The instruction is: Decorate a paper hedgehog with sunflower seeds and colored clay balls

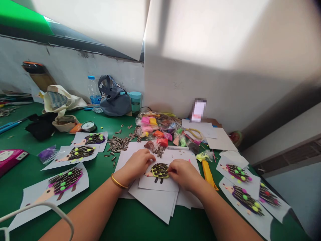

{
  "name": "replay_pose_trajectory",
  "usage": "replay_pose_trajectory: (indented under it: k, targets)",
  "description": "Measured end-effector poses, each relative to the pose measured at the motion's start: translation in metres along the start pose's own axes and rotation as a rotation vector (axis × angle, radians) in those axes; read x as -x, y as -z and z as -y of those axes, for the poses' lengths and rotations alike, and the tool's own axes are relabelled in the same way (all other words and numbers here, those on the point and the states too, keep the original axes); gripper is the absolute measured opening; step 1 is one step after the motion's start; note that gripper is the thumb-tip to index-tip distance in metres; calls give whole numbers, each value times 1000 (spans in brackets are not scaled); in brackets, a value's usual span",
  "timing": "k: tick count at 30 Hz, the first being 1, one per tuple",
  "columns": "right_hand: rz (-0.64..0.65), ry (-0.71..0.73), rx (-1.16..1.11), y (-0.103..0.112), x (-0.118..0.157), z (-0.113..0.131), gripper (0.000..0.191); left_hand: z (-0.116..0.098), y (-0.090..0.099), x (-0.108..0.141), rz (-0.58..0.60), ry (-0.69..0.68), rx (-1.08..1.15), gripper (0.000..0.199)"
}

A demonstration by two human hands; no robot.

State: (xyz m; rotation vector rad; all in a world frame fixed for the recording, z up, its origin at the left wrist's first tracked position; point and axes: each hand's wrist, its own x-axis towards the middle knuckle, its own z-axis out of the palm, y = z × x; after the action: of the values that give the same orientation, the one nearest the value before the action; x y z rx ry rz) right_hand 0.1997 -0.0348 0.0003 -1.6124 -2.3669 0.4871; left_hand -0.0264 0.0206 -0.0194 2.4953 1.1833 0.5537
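A hedgehog picture [160, 170] lies in front of me on white paper [157, 184]. Its yellow-green clay body is covered with striped sunflower seeds; it has a pinkish face and dark legs. My left hand [140, 163] rests on the sheet at the upper left of the hedgehog, fingers curled together, and what they hold, if anything, is hidden. At the hedgehog's right edge, the fingers of my right hand [185, 173] are pinched together over the clay and seeds. Whatever is between those fingertips is too small to make out. More white sheets [156, 202] are stacked underneath.
Loose sunflower seeds [119, 144] and bagged coloured clay [160, 134] lie behind the paper. A yellow utility knife [209, 174] is right of my right hand. Finished hedgehog pictures [65, 182] flank both sides. A white cable [62, 214] curves at lower left.
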Motion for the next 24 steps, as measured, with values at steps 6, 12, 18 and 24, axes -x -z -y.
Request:
replay_pose_trajectory:
  k: [6,12,18,24]
  targets:
    - [15,-13,22,-2,-1,0,13,-1,1,0,12,10,1,21]
    - [18,-52,0,-3,-2,-1,8,-1,2,0,21,6,-7,21]
    - [21,-41,-35,-2,-1,-3,6,1,1,0,22,5,-1,20]
    - [-113,-78,-141,5,-5,-24,17,-1,2,-1,28,2,-10,22]
